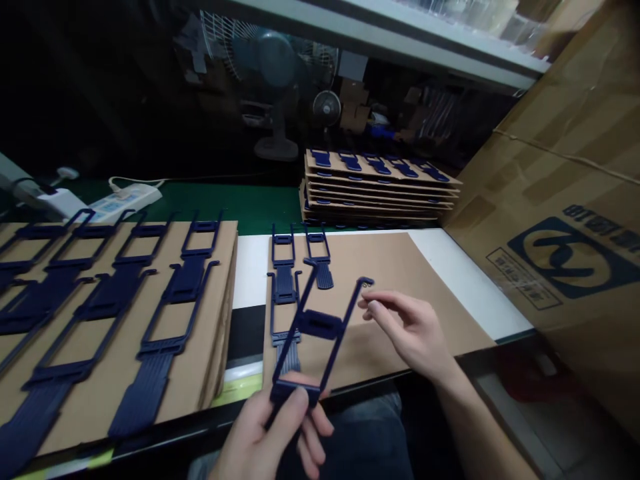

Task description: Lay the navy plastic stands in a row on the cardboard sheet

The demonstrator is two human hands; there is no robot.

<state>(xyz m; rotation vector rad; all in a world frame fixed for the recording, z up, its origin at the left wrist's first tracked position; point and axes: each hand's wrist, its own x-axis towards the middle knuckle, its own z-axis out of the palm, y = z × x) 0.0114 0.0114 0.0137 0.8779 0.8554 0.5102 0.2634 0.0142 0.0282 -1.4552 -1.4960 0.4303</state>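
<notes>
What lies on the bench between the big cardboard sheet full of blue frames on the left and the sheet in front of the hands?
In the head view, only a bare strip of bench separates the left sheet from the near sheet; nothing lies in it.

Small factory packing bench, dim workshop interior.
Rows of identical dark blue plastic frames [165,313] on cardboard sheets [220,320] left of the hands; stacked loaded sheets [375,190] beyond; printed shipping carton [560,220] right; pedestal fan [275,87], power strip [127,200] behind.
</notes>
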